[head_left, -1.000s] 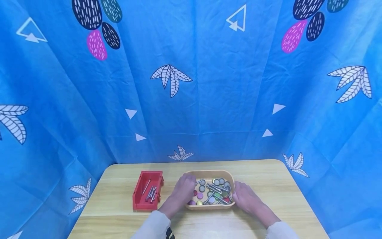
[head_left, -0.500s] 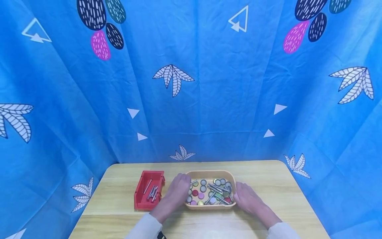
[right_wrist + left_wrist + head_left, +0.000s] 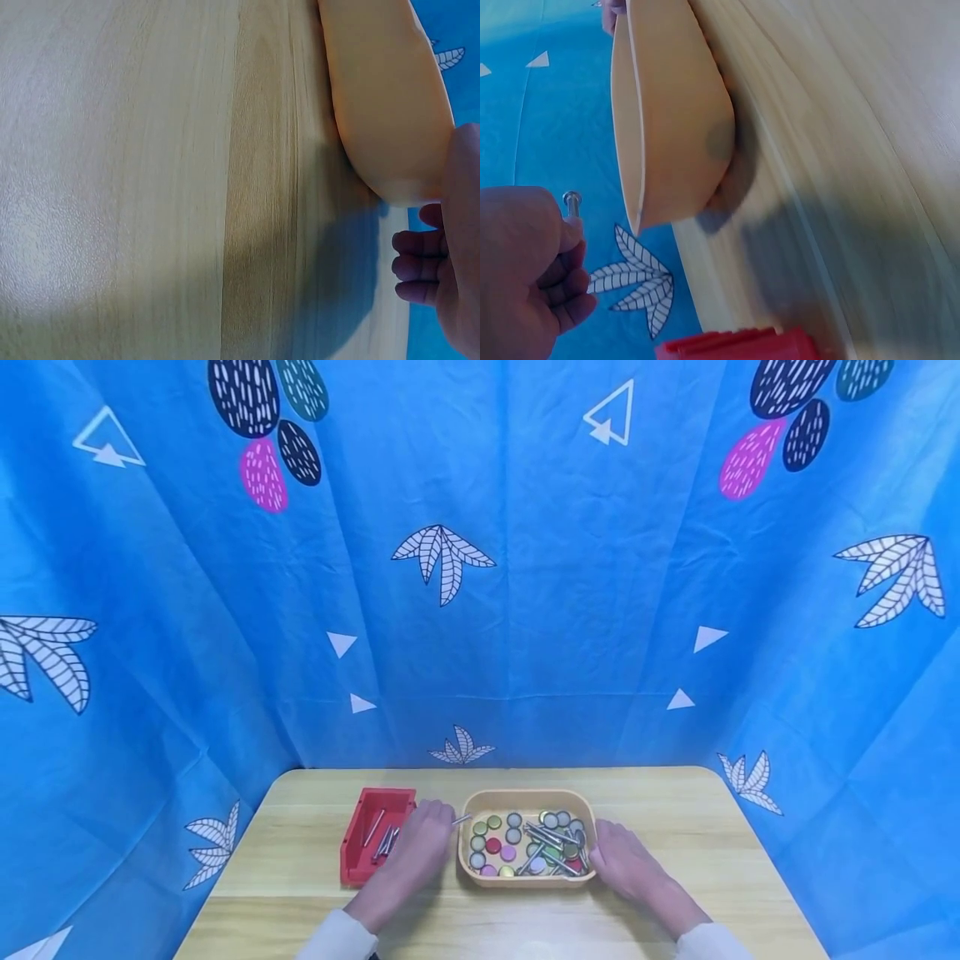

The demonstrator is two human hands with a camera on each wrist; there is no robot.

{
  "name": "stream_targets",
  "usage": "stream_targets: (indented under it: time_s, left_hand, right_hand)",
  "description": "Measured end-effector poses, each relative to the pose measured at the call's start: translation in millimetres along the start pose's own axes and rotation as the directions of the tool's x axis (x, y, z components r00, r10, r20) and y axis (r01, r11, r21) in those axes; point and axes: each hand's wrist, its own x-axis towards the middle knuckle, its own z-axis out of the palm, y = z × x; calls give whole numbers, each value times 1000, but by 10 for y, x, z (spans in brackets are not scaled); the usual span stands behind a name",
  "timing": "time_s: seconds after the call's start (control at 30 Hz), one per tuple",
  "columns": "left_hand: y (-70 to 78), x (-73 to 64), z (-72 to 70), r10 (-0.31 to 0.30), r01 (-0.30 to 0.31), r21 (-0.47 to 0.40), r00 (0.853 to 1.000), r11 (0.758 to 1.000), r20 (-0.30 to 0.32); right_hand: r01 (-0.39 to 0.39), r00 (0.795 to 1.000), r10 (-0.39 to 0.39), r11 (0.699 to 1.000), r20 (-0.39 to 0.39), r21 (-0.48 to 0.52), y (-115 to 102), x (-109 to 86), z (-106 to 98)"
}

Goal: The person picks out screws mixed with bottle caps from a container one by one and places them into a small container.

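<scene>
My left hand (image 3: pixel 424 837) pinches a silver metal screw (image 3: pixel 572 202), held in the air between the red bin and the tan tray. Its round head points out past the fingertips toward the tray (image 3: pixel 525 881). At the tray's right end, my right hand (image 3: pixel 624 860) grips the rim. Bottle caps (image 3: pixel 493 845) of several colours lie spread in the tray, and a heap of silver screws (image 3: pixel 551 837) sits on the right side among them. Several more screws (image 3: pixel 373 828) lie in the red bin (image 3: pixel 349 852), partly hidden by my left hand.
Both containers stand on a light wooden table (image 3: pixel 645 793), the bin to the left of the tray. A blue patterned curtain (image 3: pixel 585 635) surrounds the table at the back and sides.
My left hand has moved left with the screw, out of the tray and across its left rim toward the red bin. The right hand stays at the tray's right end.
</scene>
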Motion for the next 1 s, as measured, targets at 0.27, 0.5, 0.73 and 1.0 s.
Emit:
stream_targets:
  time_s: [0.27,0.5,0.73,1.0]
  left_hand:
    - [-201,-112,-9,-16,16,27,1000,1000,-5]
    - [-359,-226,-25,-25,30,114,998,993,-49]
    - [-527,-337,1,-107,107,112,994,988,-3]
    - [-694,-422,43,-217,215,67,976,974,32]
  right_hand:
    - [-9,1000,9,1000,-16,-15,17,-10,27]
    - [-8,1000,8,1000,-3,-18,21,5,24]
    - [3,1000,-3,1000,-10,-13,26,8,21]
    - [-6,1000,6,1000,-6,23,16,9,11]
